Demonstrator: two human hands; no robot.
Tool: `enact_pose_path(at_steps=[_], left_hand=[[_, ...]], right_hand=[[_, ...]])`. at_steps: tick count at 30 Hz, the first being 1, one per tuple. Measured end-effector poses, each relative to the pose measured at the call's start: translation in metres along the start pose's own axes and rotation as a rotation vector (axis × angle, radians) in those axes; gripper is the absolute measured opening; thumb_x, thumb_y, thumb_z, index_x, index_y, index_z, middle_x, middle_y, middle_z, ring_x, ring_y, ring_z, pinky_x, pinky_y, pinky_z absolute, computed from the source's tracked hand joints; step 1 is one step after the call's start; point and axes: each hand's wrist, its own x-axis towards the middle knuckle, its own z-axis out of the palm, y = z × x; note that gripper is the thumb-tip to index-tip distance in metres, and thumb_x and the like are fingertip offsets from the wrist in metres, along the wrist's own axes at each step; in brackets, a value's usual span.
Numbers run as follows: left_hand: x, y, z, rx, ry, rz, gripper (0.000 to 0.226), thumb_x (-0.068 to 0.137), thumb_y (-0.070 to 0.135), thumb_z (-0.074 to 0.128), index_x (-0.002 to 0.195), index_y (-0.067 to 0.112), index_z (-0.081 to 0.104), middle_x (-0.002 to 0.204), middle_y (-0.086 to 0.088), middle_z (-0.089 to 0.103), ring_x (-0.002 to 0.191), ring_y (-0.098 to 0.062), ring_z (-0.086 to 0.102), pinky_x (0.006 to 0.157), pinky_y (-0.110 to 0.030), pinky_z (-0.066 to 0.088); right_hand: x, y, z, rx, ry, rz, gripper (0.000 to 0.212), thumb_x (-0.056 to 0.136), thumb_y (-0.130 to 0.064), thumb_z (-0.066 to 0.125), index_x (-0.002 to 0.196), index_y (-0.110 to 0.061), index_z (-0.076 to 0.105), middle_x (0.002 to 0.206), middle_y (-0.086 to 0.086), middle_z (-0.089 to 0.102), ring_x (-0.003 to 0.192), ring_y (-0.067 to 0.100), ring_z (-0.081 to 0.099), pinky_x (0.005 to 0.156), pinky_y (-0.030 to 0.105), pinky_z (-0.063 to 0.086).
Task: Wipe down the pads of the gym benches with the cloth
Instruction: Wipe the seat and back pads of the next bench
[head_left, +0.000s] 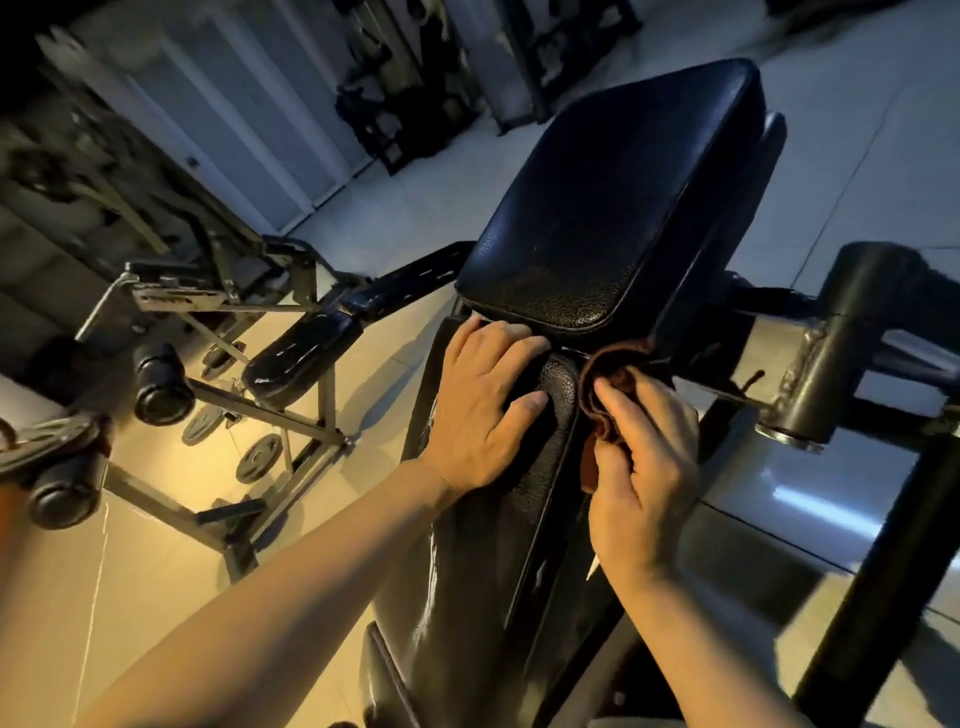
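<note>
The left hand (480, 410) is resting on the near bench pad (498, 519), the right hand (641, 467) is holding the cloth (610, 384) at its right edge, the seat pad (608, 202) is lying beyond, and another bench (301, 358) is standing left.

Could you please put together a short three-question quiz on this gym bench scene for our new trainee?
1. Which hand grips the reddish-brown cloth?
2. True or false: the left hand lies flat on the long black textured leather pad.
3. The cloth sits at: A) the gap below the black square seat pad; B) the tiled floor; C) the round weight plates.

Key: 1. right hand; 2. true; 3. A
</note>
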Motion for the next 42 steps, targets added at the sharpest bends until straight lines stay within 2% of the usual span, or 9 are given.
enact_pose_path(at_steps=[7, 13, 19, 24, 28, 31, 37, 40, 42], left_hand=[[-0.006, -0.002, 0.007, -0.011, 0.081, 0.043, 0.051, 0.084, 0.037, 0.035, 0.119, 0.009, 0.060, 0.120, -0.003, 0.056, 0.121, -0.013, 0.044, 0.117, -0.036, 0.011], [-0.010, -0.002, 0.011, 0.047, 0.121, 0.069, 0.055, 0.082, 0.043, 0.038, 0.123, 0.013, 0.058, 0.122, 0.003, 0.055, 0.124, -0.013, 0.044, 0.118, -0.040, 0.013], [-0.029, -0.006, -0.005, 0.057, 0.009, 0.087, 0.057, 0.095, 0.051, 0.031, 0.147, 0.028, 0.037, 0.149, 0.009, 0.040, 0.140, -0.003, 0.029, 0.120, -0.041, -0.006], [-0.085, 0.001, -0.006, 0.009, 0.012, 0.048, 0.053, 0.092, 0.042, 0.044, 0.144, 0.033, 0.039, 0.151, 0.016, 0.035, 0.140, 0.003, 0.026, 0.121, -0.037, 0.003], [-0.102, 0.000, -0.001, 0.009, 0.043, 0.041, 0.052, 0.093, 0.046, 0.043, 0.143, 0.033, 0.040, 0.150, 0.014, 0.037, 0.138, 0.001, 0.029, 0.120, -0.042, 0.010], [-0.106, 0.001, 0.006, 0.008, 0.071, 0.042, 0.049, 0.096, 0.030, 0.053, 0.143, 0.030, 0.040, 0.149, 0.011, 0.037, 0.138, -0.004, 0.031, 0.120, -0.041, 0.009], [-0.106, 0.002, 0.012, -0.001, 0.100, 0.033, 0.052, 0.096, 0.022, 0.055, 0.145, 0.027, 0.039, 0.152, 0.006, 0.036, 0.140, -0.009, 0.031, 0.117, -0.034, 0.003], [-0.107, 0.007, 0.011, -0.024, 0.089, 0.017, 0.051, 0.098, 0.022, 0.053, 0.146, 0.027, 0.037, 0.153, 0.005, 0.034, 0.142, -0.010, 0.029, 0.118, -0.034, 0.003], [-0.108, 0.010, 0.011, -0.010, 0.081, 0.012, 0.051, 0.099, 0.022, 0.050, 0.147, 0.026, 0.034, 0.154, 0.005, 0.032, 0.142, -0.010, 0.027, 0.119, -0.035, 0.003]], right_hand=[[-0.006, 0.019, 0.015, 0.026, 0.121, -0.117, 0.042, 0.076, 0.012, 0.048, 0.110, 0.000, 0.069, 0.113, 0.016, 0.064, 0.110, 0.025, 0.051, 0.099, 0.014, 0.036], [-0.016, 0.027, 0.013, 0.005, 0.132, -0.208, 0.040, 0.081, 0.012, 0.051, 0.115, -0.001, 0.067, 0.117, 0.014, 0.064, 0.115, 0.022, 0.051, 0.099, 0.011, 0.036], [-0.008, 0.022, 0.007, -0.079, 0.022, -0.168, 0.046, 0.083, 0.003, 0.045, 0.124, -0.010, 0.064, 0.125, 0.004, 0.061, 0.125, 0.015, 0.047, 0.116, 0.040, 0.027], [-0.046, 0.014, 0.004, -0.001, -0.006, -0.148, 0.047, 0.083, 0.008, 0.047, 0.126, -0.006, 0.061, 0.121, -0.004, 0.055, 0.118, 0.004, 0.048, 0.096, -0.001, 0.030], [-0.066, 0.013, -0.004, 0.023, -0.078, -0.137, 0.050, 0.085, 0.015, 0.050, 0.129, -0.007, 0.057, 0.121, -0.012, 0.051, 0.117, -0.021, 0.037, 0.093, -0.006, 0.027], [-0.032, 0.006, -0.008, 0.075, -0.166, 0.009, 0.050, 0.094, 0.008, 0.047, 0.139, -0.013, 0.048, 0.139, -0.002, 0.049, 0.125, -0.004, 0.041, 0.088, -0.007, 0.031], [-0.073, -0.001, 0.000, -0.009, -0.161, 0.059, 0.049, 0.095, 0.004, 0.046, 0.141, -0.015, 0.048, 0.146, 0.007, 0.045, 0.134, 0.017, 0.043, 0.107, 0.019, 0.039], [-0.061, 0.001, -0.004, -0.051, -0.158, 0.015, 0.048, 0.095, 0.002, 0.046, 0.140, -0.014, 0.049, 0.141, -0.001, 0.048, 0.129, 0.012, 0.046, 0.109, 0.031, 0.041], [-0.044, -0.002, -0.007, -0.046, -0.166, 0.022, 0.048, 0.096, 0.003, 0.045, 0.142, -0.014, 0.047, 0.139, -0.006, 0.048, 0.126, 0.007, 0.045, 0.109, 0.025, 0.039]])
